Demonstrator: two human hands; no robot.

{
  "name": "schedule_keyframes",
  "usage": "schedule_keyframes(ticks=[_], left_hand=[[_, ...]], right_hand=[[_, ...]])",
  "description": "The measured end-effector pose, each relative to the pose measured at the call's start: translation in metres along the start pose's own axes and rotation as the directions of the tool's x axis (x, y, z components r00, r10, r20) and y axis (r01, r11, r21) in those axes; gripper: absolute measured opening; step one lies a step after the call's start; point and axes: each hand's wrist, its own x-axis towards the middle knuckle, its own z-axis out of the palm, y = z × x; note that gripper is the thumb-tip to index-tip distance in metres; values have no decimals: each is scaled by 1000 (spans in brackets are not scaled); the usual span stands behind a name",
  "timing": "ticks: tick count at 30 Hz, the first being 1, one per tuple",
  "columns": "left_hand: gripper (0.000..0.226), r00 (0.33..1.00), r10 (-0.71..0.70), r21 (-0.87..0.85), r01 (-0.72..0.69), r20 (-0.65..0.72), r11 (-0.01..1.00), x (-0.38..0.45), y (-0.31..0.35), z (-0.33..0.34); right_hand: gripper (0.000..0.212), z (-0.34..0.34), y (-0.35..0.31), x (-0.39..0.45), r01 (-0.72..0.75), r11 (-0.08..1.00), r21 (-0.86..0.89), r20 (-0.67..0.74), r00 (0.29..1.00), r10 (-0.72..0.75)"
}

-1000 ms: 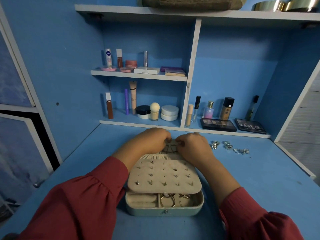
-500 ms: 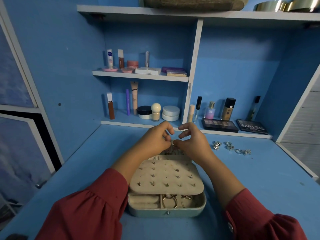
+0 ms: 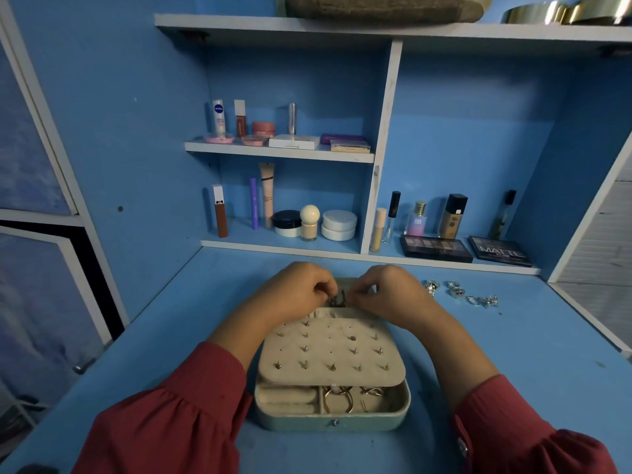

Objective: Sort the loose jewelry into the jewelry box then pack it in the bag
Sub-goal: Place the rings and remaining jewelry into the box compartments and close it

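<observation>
Setting: blue desk (image 3: 171, 336) inside a blue shelved alcove; cosmetics on the far shelves, two dark palettes (image 3: 436, 248) at far right.
Head view, jewelry box (image 3: 333, 410): open, near centre of the desk, front edge towards the person; beige stud panel (image 3: 330, 350) lies over most of the tray, studs seated in several holes; rings show in the near compartments.
Left hand (image 3: 294, 290): fingers curled, pinching a small dark metal piece (image 3: 337, 299) just beyond the far edge of the panel.
Right hand (image 3: 386, 290): fingers curled, pinching the same piece from the other side; what kind of piece it is, cannot tell.
Loose rings (image 3: 460, 292): small row on the desk, right of the right hand, apart from the box.
Bag: not in view.
Step (judged): seating or fastening the piece at the box's far section; sorting unfinished.
Risk: piece slips from the fingertips and drops behind the panel; a forearm nudges the panel and unseats studs; right wrist sweeps the rings.
Room: bare desk left and right of the box; shelf lip close behind the hands.
</observation>
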Motion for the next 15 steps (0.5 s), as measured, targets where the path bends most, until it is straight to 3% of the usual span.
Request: schedule_keyframes(ticks=[6, 10, 15], left_hand=[[33, 997, -2, 137, -8, 77, 990, 0, -1, 3], [32, 997, -7, 30, 4, 80, 1000, 1, 1, 4], [34, 995, -45, -163, 59, 89, 985, 1, -5, 9]], right_hand=[[13, -1, -1, -1, 74, 991, -110, 100, 993, -63], [15, 3, -1, 1, 84, 982, -168, 153, 986, -58], [12, 2, 2, -1, 94, 989, -110, 125, 989, -80]])
